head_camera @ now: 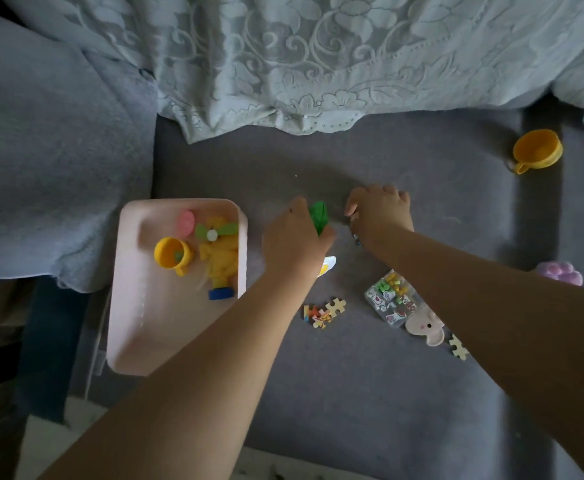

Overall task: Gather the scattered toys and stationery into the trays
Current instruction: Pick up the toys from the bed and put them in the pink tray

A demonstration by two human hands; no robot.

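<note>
My left hand [294, 240] grips a green leaf-shaped toy [319, 214] just right of the pink tray [165, 337]. Inside the tray lie a yellow cup [172, 255], a yellow toy fan with green blades [219, 251] and a pink round piece [186, 220]. My right hand [378, 213] rests knuckles-up on the grey cushion, its fingers curled over a small item that is mostly hidden. A white and yellow piece [328, 265] peeks out beneath my left wrist.
Puzzle pieces [323, 311] lie near the middle, with another puzzle piece [458, 347] farther right. A clear box of coloured bits [392, 299] and a pink bunny shape [425, 329] sit under my right forearm. A second yellow cup [536, 150] and a purple fluffy toy [559, 271] are at the right. A lace cloth [318, 57] hangs behind.
</note>
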